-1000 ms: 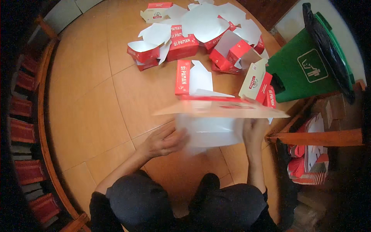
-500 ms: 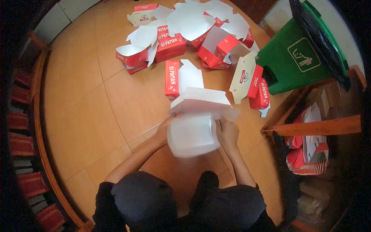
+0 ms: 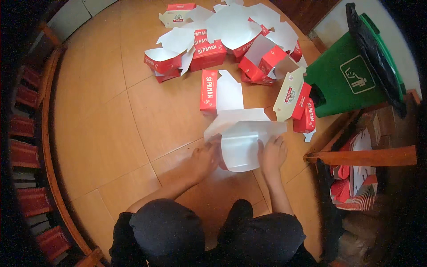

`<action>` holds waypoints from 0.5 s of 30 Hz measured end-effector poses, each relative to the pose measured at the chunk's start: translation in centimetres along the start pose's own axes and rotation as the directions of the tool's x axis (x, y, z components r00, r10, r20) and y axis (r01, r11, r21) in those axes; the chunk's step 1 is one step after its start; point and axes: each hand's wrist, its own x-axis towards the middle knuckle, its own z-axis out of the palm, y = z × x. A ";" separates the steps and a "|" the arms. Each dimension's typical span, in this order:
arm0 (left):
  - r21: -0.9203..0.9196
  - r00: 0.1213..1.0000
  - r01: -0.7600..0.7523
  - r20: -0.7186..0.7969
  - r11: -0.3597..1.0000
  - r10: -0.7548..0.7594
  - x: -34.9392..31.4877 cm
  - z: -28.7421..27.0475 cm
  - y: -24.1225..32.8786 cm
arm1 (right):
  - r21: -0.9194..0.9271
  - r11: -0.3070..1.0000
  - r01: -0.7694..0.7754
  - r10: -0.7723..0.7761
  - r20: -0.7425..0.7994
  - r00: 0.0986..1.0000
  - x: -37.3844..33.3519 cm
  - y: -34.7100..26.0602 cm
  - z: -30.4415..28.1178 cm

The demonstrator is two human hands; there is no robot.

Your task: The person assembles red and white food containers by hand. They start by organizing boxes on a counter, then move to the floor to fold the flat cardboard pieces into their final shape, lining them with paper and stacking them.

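Toward the near edge of the floor [image 3: 111,129], a white-lined box [image 3: 240,151] is held between both hands. The curled grip of the right hand [image 3: 272,153] has been loosened, fingers laid along the wall; the left hand [image 3: 204,160] is half-closed at the opposite wall. Folding appears unfinished, flaps standing loose.

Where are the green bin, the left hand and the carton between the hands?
Green bin [image 3: 349,73]: head view, on its side wall.
Left hand [image 3: 203,161]: head view, on its back.
Carton [image 3: 240,152]: head view, on its white panel.
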 end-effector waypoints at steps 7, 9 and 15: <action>0.241 0.995 -0.092 -0.009 0.966 0.097 -1.1 1.0 0.2 | 0.412 0.910 0.052 -0.233 0.404 0.884 -2.3 -9.5 -2.9; 0.259 0.997 -0.074 0.020 0.963 0.071 -0.6 1.3 0.4 | 0.368 0.928 0.055 -0.215 0.410 0.886 -3.2 -9.1 -2.1; 0.283 0.997 0.004 -0.072 0.959 0.017 -1.2 0.8 0.0 | 0.332 0.931 0.151 -0.297 0.451 0.841 -1.8 -10.2 -2.9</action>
